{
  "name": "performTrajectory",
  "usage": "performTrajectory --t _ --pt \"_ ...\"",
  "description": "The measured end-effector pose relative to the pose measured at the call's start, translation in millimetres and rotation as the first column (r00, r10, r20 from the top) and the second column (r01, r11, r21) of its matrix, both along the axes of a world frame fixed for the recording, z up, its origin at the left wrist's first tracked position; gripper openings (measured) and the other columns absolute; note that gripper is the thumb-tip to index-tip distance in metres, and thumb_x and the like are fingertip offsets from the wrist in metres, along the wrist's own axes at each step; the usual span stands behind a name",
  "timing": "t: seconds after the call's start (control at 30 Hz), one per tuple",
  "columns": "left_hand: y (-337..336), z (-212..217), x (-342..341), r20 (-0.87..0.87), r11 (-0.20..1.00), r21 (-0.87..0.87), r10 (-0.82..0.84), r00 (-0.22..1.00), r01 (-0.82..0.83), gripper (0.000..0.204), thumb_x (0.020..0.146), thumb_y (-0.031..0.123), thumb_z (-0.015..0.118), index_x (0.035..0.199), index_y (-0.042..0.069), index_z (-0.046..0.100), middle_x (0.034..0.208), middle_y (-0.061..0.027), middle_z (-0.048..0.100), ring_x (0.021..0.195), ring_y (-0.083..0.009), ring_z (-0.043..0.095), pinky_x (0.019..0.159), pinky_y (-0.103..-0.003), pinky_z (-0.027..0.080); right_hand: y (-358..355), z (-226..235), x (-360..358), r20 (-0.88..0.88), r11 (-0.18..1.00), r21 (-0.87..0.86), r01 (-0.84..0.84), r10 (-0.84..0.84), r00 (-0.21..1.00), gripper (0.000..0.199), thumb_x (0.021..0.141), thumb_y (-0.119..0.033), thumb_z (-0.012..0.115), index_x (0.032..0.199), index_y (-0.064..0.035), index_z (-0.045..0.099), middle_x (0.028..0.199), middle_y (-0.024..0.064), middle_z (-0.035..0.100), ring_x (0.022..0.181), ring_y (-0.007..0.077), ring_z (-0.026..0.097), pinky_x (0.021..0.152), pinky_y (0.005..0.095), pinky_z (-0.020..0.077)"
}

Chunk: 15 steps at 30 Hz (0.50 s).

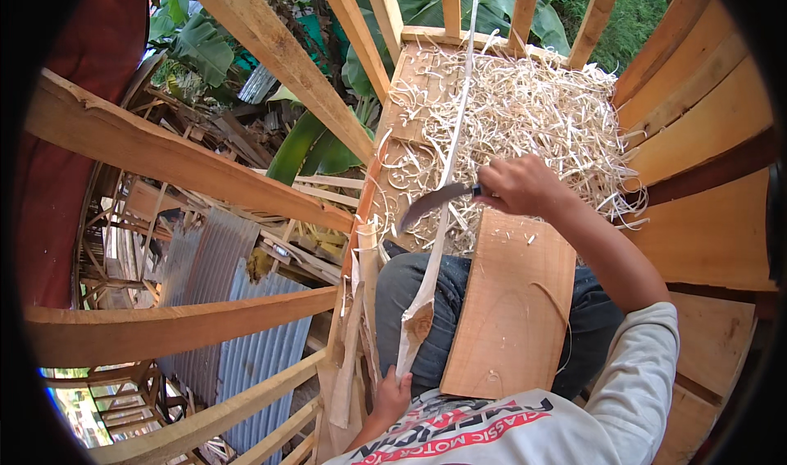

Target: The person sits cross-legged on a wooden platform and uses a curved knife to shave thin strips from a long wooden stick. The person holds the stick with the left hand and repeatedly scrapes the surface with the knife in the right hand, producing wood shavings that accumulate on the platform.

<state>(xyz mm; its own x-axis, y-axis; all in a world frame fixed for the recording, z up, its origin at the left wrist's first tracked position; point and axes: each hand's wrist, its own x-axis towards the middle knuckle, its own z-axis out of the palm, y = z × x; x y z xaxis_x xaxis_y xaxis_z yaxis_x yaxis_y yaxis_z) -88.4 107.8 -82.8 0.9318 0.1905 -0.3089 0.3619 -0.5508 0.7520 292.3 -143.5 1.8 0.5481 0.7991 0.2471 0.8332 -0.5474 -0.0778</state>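
In my right hand [520, 186] is a knife [434, 202] with a dark handle and a broad, curved blade pointing left. Its blade crosses a long pale strip [451, 149] that looks like split bamboo; whether the edge bites into it I cannot tell. The strip runs from my lap, over the shavings, to the top of the view. My left hand [393, 394] is closed on its near, wider end, just below a brown hollow patch. A flat wooden board [516, 309] lies tilted across my lap, with a thin curl and a few chips on it.
Curly pale shavings [541, 120] cover much of the plank floor [407, 120] ahead. Wooden slats [188, 166] form open railings at left and far side. Broad planks [697, 227] stand at right. Beyond the left railing are corrugated sheets [262, 358], scrap timber and large green leaves [205, 47].
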Motion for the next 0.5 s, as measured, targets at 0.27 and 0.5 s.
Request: performTrajectory --t 0.27,0.5 --pt "-2 -2 1 0.078 0.999 0.045 -0.013 0.997 0.010 0.033 0.090 0.026 0.054 0.093 -0.007 0.054 0.069 -0.0297 0.057 0.070 -0.0481 0.058 0.055 -0.047 0.046 -21 -20 51 -0.094 0.791 0.379 0.481 -0.484 0.870 0.035 0.092 -0.038 0.051 0.075 -0.0070 0.053 0.055 0.0096 0.056 0.045 0.0231 0.056 0.043 0.0364 0.0457" --pt "1 -6 -2 -0.017 0.999 0.031 -0.011 1.000 0.011 0.030 0.089 0.023 0.055 0.094 -0.006 0.056 0.076 -0.0285 0.060 0.077 -0.0449 0.061 0.062 -0.044 0.048 -36 -8 38 -0.075 0.972 0.197 0.126 -0.113 0.991 0.030 0.088 -0.036 0.057 0.078 -0.0085 0.052 0.056 0.0073 0.055 0.046 0.0259 0.056 0.046 0.0395 0.0461"
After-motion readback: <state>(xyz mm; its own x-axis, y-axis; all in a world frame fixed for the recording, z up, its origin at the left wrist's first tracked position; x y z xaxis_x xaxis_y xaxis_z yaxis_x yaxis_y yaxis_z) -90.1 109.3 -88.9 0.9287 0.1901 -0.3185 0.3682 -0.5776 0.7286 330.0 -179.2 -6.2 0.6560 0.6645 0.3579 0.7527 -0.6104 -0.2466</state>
